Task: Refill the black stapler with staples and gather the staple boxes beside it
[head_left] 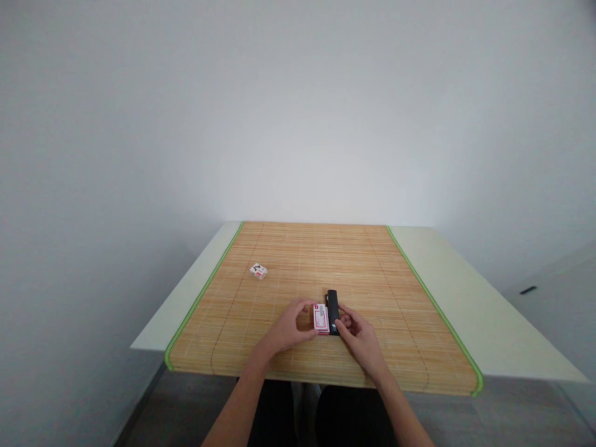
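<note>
A small red and white box (321,318) lies on the bamboo mat (372,279) near its front edge, with a black stapler (332,304) right beside it on the right. My left hand (289,329) curls round the box, thumb and fingers pinching its left side. My right hand (356,332) has its fingers closed on the near end of the black stapler.
A second small white box (258,270) sits on the mat at the left, apart from the hands. The mat has green edging and covers a pale table (488,310) set against a plain white wall. A dark slot (528,290) shows at the far right.
</note>
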A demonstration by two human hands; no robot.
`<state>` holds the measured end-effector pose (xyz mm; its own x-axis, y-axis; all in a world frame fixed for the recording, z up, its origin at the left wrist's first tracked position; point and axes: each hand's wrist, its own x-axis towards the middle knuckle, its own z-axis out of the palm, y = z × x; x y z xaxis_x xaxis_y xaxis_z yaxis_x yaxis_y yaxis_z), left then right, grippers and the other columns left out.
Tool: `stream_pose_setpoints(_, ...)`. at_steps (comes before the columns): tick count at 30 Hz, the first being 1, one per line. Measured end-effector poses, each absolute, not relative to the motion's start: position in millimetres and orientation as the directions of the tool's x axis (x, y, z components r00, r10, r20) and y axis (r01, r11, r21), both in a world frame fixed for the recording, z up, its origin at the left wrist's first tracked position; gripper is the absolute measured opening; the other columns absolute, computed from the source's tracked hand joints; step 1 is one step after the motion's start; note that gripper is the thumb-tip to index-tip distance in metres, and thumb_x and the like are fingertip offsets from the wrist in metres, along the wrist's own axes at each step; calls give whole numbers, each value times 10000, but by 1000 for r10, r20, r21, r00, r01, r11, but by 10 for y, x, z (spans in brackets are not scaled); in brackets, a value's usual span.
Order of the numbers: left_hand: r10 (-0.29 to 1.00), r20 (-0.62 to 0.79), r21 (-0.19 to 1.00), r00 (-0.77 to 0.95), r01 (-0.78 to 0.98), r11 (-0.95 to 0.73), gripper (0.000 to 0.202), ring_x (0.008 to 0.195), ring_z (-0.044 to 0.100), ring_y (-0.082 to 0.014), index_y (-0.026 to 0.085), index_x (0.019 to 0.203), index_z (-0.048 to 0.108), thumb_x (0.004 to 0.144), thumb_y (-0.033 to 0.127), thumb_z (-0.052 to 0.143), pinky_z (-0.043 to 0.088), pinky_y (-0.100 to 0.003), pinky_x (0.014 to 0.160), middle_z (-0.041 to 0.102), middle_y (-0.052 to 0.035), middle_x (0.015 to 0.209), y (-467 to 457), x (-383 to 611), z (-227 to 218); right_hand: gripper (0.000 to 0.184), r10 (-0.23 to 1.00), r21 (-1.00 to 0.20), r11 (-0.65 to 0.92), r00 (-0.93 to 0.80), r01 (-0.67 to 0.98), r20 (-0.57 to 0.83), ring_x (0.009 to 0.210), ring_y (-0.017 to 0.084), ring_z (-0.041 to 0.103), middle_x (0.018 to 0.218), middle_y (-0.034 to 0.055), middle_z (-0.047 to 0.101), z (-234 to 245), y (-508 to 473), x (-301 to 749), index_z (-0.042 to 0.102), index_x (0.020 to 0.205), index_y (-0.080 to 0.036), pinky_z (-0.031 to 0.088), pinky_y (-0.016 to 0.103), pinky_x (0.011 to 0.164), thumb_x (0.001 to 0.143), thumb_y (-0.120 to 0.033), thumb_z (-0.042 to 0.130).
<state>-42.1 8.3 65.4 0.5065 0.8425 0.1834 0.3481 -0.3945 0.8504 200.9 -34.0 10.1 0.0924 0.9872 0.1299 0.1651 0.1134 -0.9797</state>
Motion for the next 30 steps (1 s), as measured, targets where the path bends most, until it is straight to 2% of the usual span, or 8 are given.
stream_pose_setpoints(6, 860, 130, 894, 493, 316, -317, 711, 1211, 619, -279, 308, 1396, 580, 740, 377, 848, 449, -460, 1113, 662, -52, 1341, 102, -370, 547, 547, 988, -979, 114, 80, 171, 129, 757, 170, 604, 865, 28, 651, 86, -340, 2016, 622, 1375, -213, 541, 311, 716, 904, -483, 693)
stream_pose_setpoints(14, 864, 174, 913, 473, 250, -321, 693, 1204, 623, -269, 314, 1395, 591, 753, 366, 847, 452, -441, 1108, 671, -45, 1322, 69, -308, 489, 565, 988, -979, 111, 86, 170, 127, 746, 167, 607, 868, 32, 668, 115, -345, 2021, 636, 1370, -212, 546, 310, 714, 889, -501, 704)
stream_pose_setpoints(18, 877, 171, 925, 449, 233, -300, 899, 1216, 613, -280, 333, 1500, 475, 705, 409, 887, 465, -455, 1088, 580, -75, 1451, 50, -372, 498, 560, 987, -979, 119, 89, 164, 134, 745, 164, 603, 867, 30, 663, 103, -345, 2018, 638, 1363, -211, 543, 309, 717, 889, -502, 708)
stream_pose_setpoints(20, 920, 192, 923, 342, 256, -287, 901, 1164, 632, -257, 339, 1533, 414, 750, 434, 849, 504, -433, 1020, 537, -86, 1490, 148, -503, 491, 565, 987, -981, 118, 95, 153, 133, 747, 165, 602, 866, 32, 662, 90, -344, 2017, 640, 1357, -205, 544, 311, 717, 887, -510, 709)
stream_pose_setpoints(22, 963, 248, 901, 101, 341, -268, 704, 1063, 653, -229, 300, 1474, 481, 841, 452, 750, 527, -414, 948, 597, -92, 1396, 344, -711, 474, 566, 987, -983, 114, 95, 145, 129, 756, 168, 602, 869, 33, 660, 78, -342, 2017, 640, 1355, -200, 543, 315, 723, 888, -512, 710)
stream_pose_setpoints(24, 938, 303, 853, -167, 487, -189, 566, 1041, 646, -235, 239, 1365, 566, 862, 458, 705, 526, -422, 935, 637, -101, 1300, 601, -970, 447, 567, 988, -985, 107, 97, 138, 121, 768, 171, 603, 871, 32, 656, 69, -338, 2018, 639, 1355, -201, 541, 317, 729, 885, -510, 715)
stream_pose_setpoints(26, 879, 350, 790, -324, 606, -91, 606, 1107, 626, -263, 183, 1327, 572, 811, 450, 745, 503, -446, 985, 630, -124, 1296, 850, -1228, 417, 570, 988, -986, 101, 99, 134, 115, 772, 172, 603, 871, 30, 653, 66, -334, 2020, 641, 1351, -202, 538, 317, 729, 879, -510, 723)
stream_pose_setpoints(30, 882, 342, 713, -324, 701, -19, 722, 1227, 589, -322, 161, 1325, 559, 713, 434, 831, 458, -473, 1053, 640, -147, 1313, 1153, -1558, 373, 562, 989, -985, 95, 95, 141, 109, 769, 173, 602, 877, 32, 658, 68, -326, 2022, 647, 1344, -208, 537, 321, 730, 878, -511, 723)
